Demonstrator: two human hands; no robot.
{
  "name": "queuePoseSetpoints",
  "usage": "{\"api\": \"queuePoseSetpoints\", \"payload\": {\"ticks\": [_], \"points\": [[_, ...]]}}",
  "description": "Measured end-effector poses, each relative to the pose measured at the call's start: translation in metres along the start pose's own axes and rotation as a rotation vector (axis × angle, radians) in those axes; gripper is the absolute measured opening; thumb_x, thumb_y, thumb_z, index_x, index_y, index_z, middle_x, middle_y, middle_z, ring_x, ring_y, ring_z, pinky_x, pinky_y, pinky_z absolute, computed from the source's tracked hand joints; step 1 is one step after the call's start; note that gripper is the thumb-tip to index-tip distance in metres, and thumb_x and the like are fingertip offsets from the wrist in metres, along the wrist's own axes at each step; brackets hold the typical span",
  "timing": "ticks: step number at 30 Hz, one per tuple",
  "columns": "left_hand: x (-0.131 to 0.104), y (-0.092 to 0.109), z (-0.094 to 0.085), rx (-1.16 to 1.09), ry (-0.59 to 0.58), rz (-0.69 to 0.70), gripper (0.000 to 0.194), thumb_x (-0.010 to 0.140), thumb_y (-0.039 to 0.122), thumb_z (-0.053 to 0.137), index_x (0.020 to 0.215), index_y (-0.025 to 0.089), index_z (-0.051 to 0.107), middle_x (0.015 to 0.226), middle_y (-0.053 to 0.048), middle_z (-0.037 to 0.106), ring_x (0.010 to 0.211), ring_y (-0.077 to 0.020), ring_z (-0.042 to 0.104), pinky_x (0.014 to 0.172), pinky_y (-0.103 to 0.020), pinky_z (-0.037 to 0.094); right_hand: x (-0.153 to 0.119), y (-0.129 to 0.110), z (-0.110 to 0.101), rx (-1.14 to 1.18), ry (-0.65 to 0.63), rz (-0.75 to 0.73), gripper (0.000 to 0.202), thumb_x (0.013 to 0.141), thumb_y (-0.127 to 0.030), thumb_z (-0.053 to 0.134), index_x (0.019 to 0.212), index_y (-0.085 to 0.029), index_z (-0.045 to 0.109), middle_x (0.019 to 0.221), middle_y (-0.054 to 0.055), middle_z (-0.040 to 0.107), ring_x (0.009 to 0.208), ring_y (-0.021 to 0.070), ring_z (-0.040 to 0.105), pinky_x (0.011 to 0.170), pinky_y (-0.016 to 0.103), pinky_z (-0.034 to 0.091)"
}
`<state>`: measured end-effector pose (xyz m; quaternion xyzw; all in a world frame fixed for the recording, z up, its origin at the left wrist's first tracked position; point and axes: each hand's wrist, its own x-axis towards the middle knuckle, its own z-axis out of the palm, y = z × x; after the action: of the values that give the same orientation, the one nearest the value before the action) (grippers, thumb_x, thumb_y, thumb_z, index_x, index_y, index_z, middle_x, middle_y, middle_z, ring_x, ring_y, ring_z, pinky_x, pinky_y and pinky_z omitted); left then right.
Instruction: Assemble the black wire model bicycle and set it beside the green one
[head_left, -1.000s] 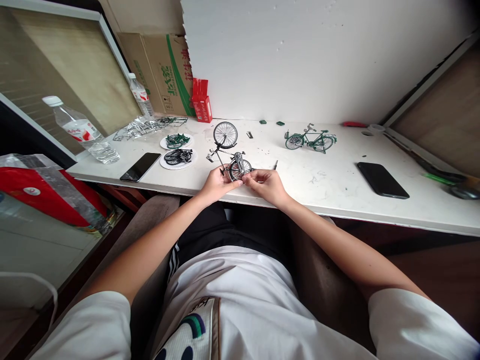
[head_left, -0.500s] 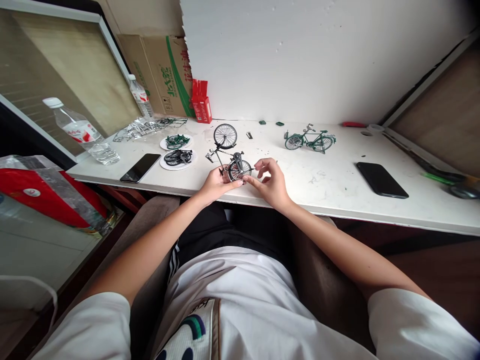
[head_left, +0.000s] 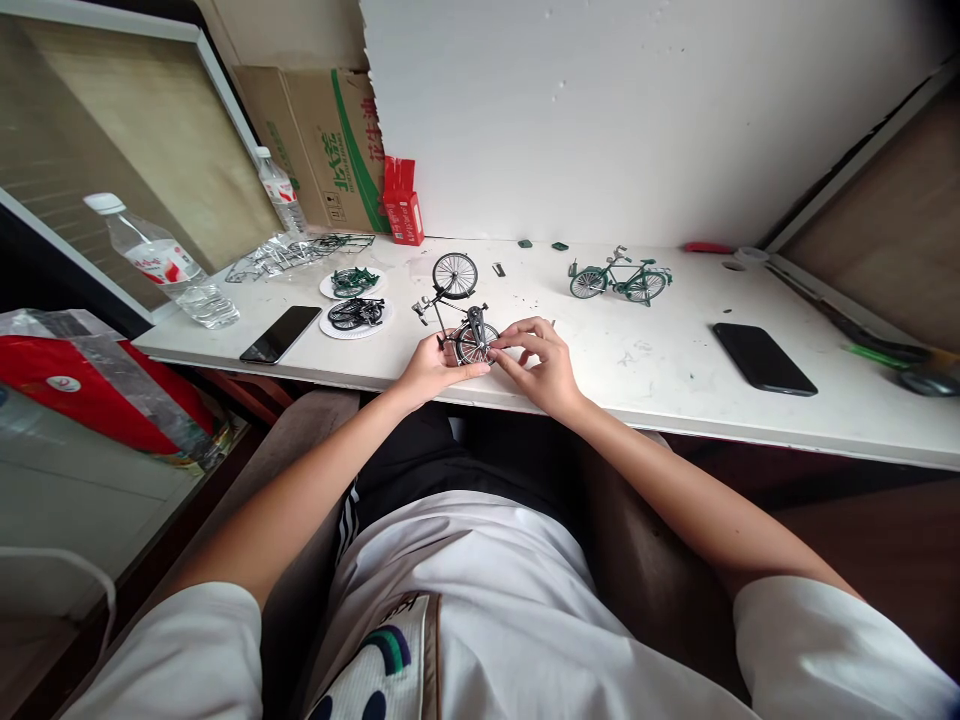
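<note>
A small black model bicycle [head_left: 455, 300] is held over the table's front edge, one wheel towards the back and the other between my hands. My left hand [head_left: 433, 375] grips it from the left, with the thumb along the lower side of the near wheel. On the right, the fingertips of my right hand [head_left: 541, 368] close on the rim side of that same wheel; any small part between them is too small to make out. Further right stands a green model bicycle [head_left: 621, 278]. Two white plates [head_left: 324, 326] at the left carry black parts [head_left: 356, 314] and green parts [head_left: 354, 282].
On the white table [head_left: 675, 370] lie a dark phone [head_left: 280, 335] at left and a black phone [head_left: 763, 358] at right. Two bottles [head_left: 163, 262], a red box [head_left: 403, 203] and a carton [head_left: 322, 150] stand at the back left. Small green pieces [head_left: 559, 246] lie behind.
My right hand's fingers have come together and moved left against the near wheel. The black bicycle has shifted and tilted slightly; my left hand still holds it.
</note>
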<state>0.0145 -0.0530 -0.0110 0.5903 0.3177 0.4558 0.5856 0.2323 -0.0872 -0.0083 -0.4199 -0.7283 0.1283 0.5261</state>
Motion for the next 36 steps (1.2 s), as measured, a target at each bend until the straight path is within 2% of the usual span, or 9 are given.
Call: {"api": "queuePoseSetpoints", "payload": {"ticks": [15, 26, 36], "points": [[0.0003, -0.0043, -0.0018, -0.038, -0.028, -0.006, 0.064, 0.065, 0.036, 0.105, 0.116, 0.015, 0.072, 0.119, -0.014, 0.082, 0.111, -0.0329, 0.080, 0.114, -0.058, 0.059, -0.0014, -0.0014, 0.0006, -0.044, -0.024, -0.041, 0.024, 0.102, -0.046, 0.074, 0.108, -0.025, 0.084, 0.117, 0.014, 0.068, 0.110, 0.0298, 0.065, 0.066, 0.038, 0.061], [0.0008, -0.0019, -0.0007, -0.020, -0.031, -0.023, 0.066, 0.064, 0.037, 0.105, 0.116, 0.015, 0.071, 0.119, -0.013, 0.083, 0.110, -0.0308, 0.080, 0.110, -0.053, 0.063, -0.0021, -0.0016, 0.0035, -0.084, 0.008, -0.143, 0.016, 0.104, -0.040, 0.073, 0.104, -0.026, 0.080, 0.109, 0.012, 0.071, 0.105, 0.0288, 0.066, 0.062, 0.038, 0.059], [0.0013, -0.0023, -0.0007, -0.017, -0.040, -0.016, 0.062, 0.067, 0.039, 0.104, 0.114, 0.015, 0.071, 0.115, -0.012, 0.083, 0.103, -0.0284, 0.081, 0.106, -0.051, 0.065, -0.0017, -0.0027, 0.0035, -0.086, -0.012, -0.117, 0.020, 0.104, -0.043, 0.071, 0.101, -0.025, 0.079, 0.108, 0.013, 0.071, 0.106, 0.0292, 0.066, 0.063, 0.038, 0.059]]}}
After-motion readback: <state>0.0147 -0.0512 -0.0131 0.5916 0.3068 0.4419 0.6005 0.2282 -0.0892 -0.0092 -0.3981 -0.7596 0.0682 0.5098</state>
